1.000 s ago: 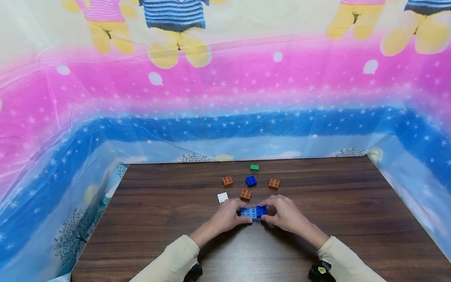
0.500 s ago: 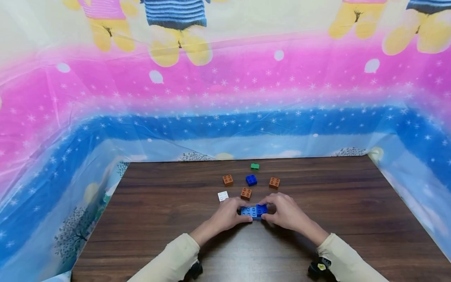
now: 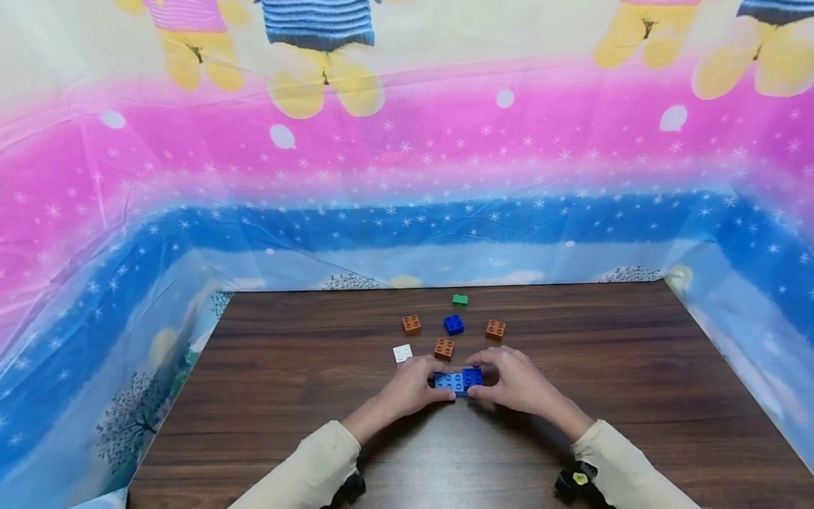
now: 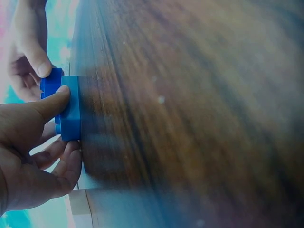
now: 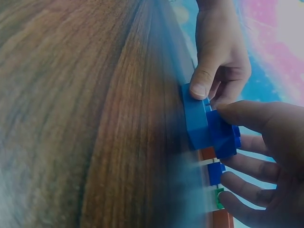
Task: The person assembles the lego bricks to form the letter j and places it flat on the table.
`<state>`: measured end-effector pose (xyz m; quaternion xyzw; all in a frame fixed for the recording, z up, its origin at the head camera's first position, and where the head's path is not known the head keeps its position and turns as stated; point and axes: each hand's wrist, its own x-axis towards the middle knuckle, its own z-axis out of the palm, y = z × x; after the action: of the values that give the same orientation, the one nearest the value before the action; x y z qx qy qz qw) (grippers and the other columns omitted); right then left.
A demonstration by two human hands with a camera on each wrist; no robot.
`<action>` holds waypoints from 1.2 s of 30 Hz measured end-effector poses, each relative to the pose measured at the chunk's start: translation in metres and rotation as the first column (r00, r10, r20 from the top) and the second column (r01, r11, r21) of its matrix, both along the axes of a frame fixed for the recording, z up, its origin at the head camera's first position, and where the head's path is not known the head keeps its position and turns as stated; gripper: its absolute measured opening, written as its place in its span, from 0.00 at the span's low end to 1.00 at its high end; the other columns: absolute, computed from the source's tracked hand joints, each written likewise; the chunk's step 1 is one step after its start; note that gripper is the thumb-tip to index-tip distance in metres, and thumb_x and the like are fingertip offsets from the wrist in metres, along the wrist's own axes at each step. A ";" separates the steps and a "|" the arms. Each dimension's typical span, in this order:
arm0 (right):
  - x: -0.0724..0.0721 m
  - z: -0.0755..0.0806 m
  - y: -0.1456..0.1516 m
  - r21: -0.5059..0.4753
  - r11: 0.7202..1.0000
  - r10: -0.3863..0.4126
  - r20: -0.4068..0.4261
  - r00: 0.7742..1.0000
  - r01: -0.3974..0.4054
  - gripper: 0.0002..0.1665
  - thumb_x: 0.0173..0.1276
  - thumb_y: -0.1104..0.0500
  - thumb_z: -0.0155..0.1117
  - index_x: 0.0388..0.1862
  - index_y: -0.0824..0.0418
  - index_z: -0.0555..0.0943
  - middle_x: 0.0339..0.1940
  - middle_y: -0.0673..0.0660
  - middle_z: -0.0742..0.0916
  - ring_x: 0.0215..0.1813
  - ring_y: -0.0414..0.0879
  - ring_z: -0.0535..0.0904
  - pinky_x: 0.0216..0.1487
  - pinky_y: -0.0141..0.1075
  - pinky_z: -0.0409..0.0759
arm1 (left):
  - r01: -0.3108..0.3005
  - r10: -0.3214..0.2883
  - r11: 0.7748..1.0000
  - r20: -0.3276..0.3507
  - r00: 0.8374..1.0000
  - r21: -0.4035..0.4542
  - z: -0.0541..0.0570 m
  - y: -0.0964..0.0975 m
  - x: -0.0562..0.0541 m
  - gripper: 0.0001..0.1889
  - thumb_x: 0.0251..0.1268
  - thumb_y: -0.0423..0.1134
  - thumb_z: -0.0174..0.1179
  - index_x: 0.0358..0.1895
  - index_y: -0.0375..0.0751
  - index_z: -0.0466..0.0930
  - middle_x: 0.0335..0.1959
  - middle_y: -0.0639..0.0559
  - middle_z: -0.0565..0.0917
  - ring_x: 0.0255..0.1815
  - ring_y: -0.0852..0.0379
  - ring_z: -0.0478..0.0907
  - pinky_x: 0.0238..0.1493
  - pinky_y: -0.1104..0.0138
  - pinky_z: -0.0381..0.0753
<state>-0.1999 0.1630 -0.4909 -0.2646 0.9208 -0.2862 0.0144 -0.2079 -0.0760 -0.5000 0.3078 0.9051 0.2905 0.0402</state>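
A long light blue toy brick (image 3: 449, 382) lies on the wooden table with a dark blue toy brick (image 3: 473, 377) seated on its right end. My left hand (image 3: 410, 387) pinches the light blue brick, its thumb along the near side and fingers at the left end. In the right wrist view, the thumb of my right hand (image 5: 270, 147) touches the dark blue brick's edge, and a fingertip is right by its opposite side. The other fingers (image 5: 247, 187) of that hand spread loosely below. In the left wrist view, the light blue brick (image 4: 71, 109) stands flush along the tabletop.
Beyond the hands lie three orange bricks, one (image 3: 444, 348) close in front, one (image 3: 411, 324) left and one (image 3: 495, 329) right. Another dark blue brick (image 3: 453, 324), a green brick (image 3: 460, 300) and a white brick (image 3: 403, 353) lie there too. A printed cloth (image 3: 407, 226) encloses the table (image 3: 286, 367).
The dark blue brick, slightly tilted before, now sits level and straight on the light blue one. My right fingers have loosened a little around it. The left hand keeps its place.
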 end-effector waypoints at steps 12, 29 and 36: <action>-0.005 -0.012 -0.005 0.048 0.999 0.000 0.003 1.000 0.000 0.29 0.58 0.47 0.81 0.55 0.57 0.86 0.47 0.50 0.89 0.47 0.43 0.83 0.48 0.44 0.81 | 0.014 -0.014 1.000 0.006 1.000 0.000 0.001 0.000 -0.001 0.20 0.62 0.47 0.74 0.53 0.40 0.87 0.42 0.51 0.87 0.40 0.59 0.81 0.42 0.68 0.76; -0.010 -0.019 -0.007 0.080 0.997 0.002 0.032 1.000 -0.005 0.25 0.58 0.48 0.81 0.51 0.56 0.86 0.43 0.46 0.86 0.46 0.42 0.79 0.47 0.46 0.78 | 0.051 -0.051 0.999 0.032 0.998 -0.002 0.001 -0.004 -0.002 0.22 0.64 0.49 0.72 0.57 0.43 0.86 0.45 0.54 0.87 0.41 0.63 0.80 0.44 0.68 0.77; -0.010 -0.019 -0.007 0.091 0.996 -0.007 0.024 1.000 0.005 0.25 0.58 0.47 0.81 0.50 0.57 0.86 0.42 0.46 0.86 0.45 0.42 0.79 0.46 0.46 0.78 | 0.077 -0.078 0.997 0.014 0.997 0.010 0.009 -0.017 -0.001 0.23 0.71 0.51 0.65 0.63 0.44 0.82 0.53 0.52 0.86 0.50 0.58 0.82 0.51 0.62 0.80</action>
<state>-0.2099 0.1559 -0.5104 -0.2575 0.9334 -0.2472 0.0368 -0.2088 -0.0932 -0.4911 0.3408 0.8908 0.2953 0.0565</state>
